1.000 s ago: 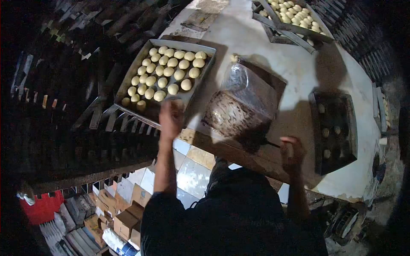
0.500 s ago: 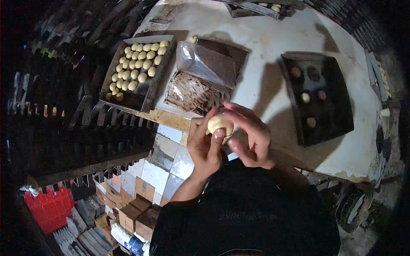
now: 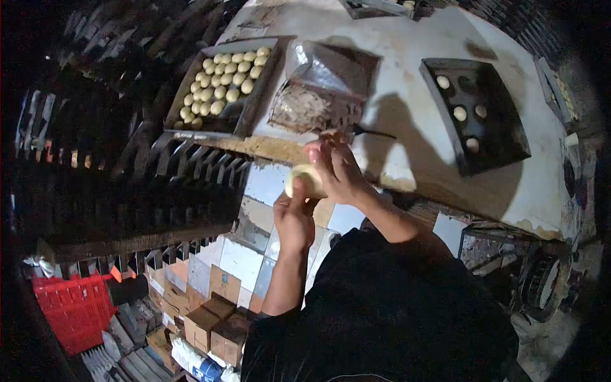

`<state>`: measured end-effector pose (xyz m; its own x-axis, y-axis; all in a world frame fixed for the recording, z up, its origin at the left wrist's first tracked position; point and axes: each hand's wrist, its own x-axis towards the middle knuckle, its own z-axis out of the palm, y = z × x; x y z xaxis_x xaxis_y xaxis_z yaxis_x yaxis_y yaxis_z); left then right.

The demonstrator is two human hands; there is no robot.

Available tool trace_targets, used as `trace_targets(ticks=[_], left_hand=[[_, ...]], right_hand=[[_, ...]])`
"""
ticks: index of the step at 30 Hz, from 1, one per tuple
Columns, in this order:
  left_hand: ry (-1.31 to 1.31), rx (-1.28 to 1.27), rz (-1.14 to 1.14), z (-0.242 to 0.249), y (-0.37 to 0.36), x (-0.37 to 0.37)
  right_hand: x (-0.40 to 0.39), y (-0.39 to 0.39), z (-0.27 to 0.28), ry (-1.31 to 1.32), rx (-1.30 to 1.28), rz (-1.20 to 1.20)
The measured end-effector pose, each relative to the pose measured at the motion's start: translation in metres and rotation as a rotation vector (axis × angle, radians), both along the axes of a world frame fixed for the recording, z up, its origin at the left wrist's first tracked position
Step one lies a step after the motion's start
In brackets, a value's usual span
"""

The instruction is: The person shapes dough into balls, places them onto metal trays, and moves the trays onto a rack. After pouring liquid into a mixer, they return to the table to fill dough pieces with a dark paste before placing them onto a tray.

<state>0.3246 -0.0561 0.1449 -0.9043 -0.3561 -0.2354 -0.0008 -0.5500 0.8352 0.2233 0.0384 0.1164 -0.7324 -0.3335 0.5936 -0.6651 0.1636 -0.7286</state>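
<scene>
In my left hand (image 3: 296, 223) sits a pale piece of dough (image 3: 298, 181), the thumb pressed on its face and the fingers behind it. My right hand (image 3: 340, 170) is closed against the dough's right and upper edge, its fingers bent over the top. Motion blurs those fingertips, and the dough's far side is hidden. Just beyond the hands, at the table edge, lies a clear plastic bag (image 3: 312, 63) over a dark tray with a brown, flaky mass (image 3: 302, 107). A dark, thin handle (image 3: 377, 134) lies by it.
A tray (image 3: 237, 129) with many dough balls stands at left on the table (image 3: 407, 44). At right, a dark baking tray (image 3: 487, 143) carries several spaced balls. Slatted racks (image 3: 127, 191) line the left side. Boxes (image 3: 207, 318) and a red crate (image 3: 73, 309) sit on the floor.
My hands and the dough have shifted left relative to the table, off its edge and over the floor tiles. My right hand has turned, its fingers moving from around the dough to over its edge.
</scene>
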Motion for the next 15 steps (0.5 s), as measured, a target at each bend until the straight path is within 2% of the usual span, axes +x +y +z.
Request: trace_targets(ticks=[1, 3, 5, 7, 8, 9, 10, 11, 12, 13, 15], left_hand=[[-0.013, 0.042, 0.046, -0.013, -0.013, 0.012], [-0.133, -0.033, -0.107, -0.023, -0.023, 0.039], [-0.133, 0.206, -0.167, -0.038, -0.035, 0.055], [-0.144, 0.484, -0.184, -0.048, -0.054, 0.065], [-0.111, 0.549, -0.245, -0.058, -0.057, 0.067], [-0.113, 0.532, -0.243, -0.059, -0.059, 0.066], [-0.113, 0.514, -0.242, -0.06, -0.06, 0.063], [-0.109, 0.496, -0.24, -0.061, -0.06, 0.059], [-0.101, 0.397, -0.266, -0.063, -0.063, 0.054], [-0.083, 0.365, -0.262, -0.061, -0.061, 0.047], [-0.04, 0.278, -0.248, -0.051, -0.062, 0.025]], right_hand=[[0.011, -0.011, -0.008, -0.125, 0.021, 0.049], [0.042, -0.035, -0.021, -0.134, -0.01, 0.056], [0.058, -0.034, -0.026, -0.257, 0.036, 0.187], [0.052, -0.028, -0.041, -0.191, 0.06, 0.265], [0.049, -0.018, -0.044, -0.279, 0.161, 0.183], [0.027, -0.009, -0.056, -0.53, 0.278, 0.102], [0.009, 0.002, -0.06, -0.438, 0.268, -0.076], [-0.017, 0.023, -0.08, -0.319, 0.489, -0.274], [-0.029, 0.029, -0.046, -0.568, 0.764, -0.412], [-0.056, 0.051, -0.079, -0.549, 0.917, -0.422], [-0.09, 0.075, -0.124, -0.302, 1.055, -0.366]])
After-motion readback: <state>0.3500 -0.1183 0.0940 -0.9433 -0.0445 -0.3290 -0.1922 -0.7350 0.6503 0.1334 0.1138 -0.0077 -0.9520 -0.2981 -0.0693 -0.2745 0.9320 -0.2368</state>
